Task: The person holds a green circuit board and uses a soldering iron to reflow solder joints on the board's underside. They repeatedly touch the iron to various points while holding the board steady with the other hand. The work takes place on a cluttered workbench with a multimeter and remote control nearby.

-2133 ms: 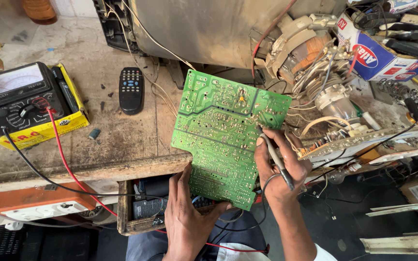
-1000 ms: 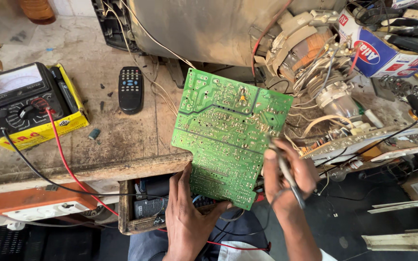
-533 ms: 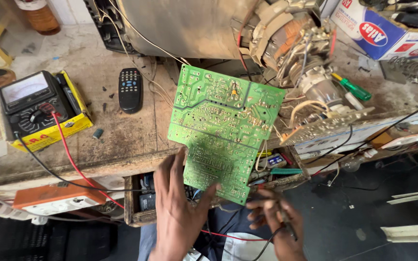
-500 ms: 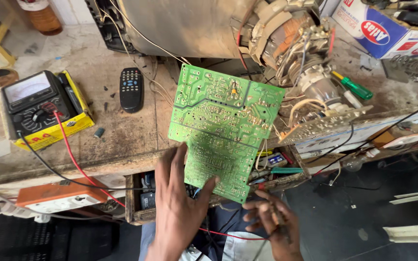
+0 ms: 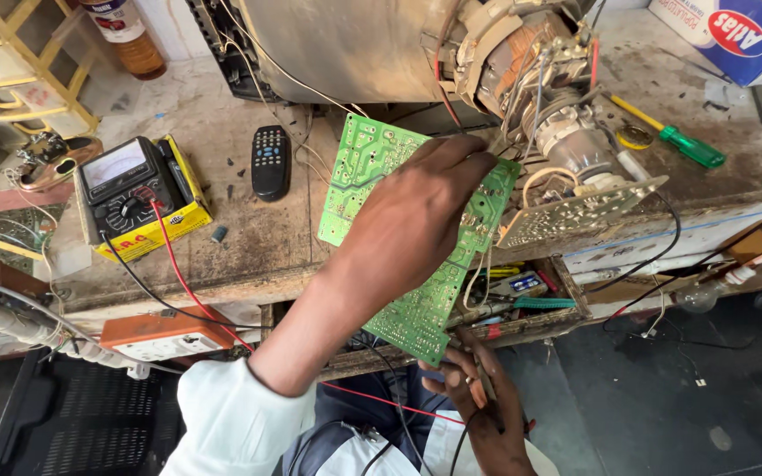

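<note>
A green circuit board (image 5: 368, 163) stands tilted over the workbench's front edge, solder side toward me. My left hand (image 5: 416, 220) reaches across its face from the lower left, with the fingers curled onto the board's upper right edge. My right hand (image 5: 482, 410) is low, just under the board's bottom corner, closed on thin test probes (image 5: 485, 381) with a red lead trailing left. A black analogue multimeter (image 5: 125, 181) lies on a yellow box at the left, its red and black leads running down off the bench.
A picture tube with its wiring (image 5: 487, 62) fills the back of the wooden bench (image 5: 249, 247). A black remote (image 5: 270, 160), a green-handled screwdriver (image 5: 676, 141), a pale small board (image 5: 579, 207), an open drawer of tools (image 5: 522, 295) and an orange box (image 5: 165, 337) surround the work.
My left hand has moved from under the board up over its face to the top right edge. My right hand dropped from the board's right side to below its bottom corner. The view tilted.
</note>
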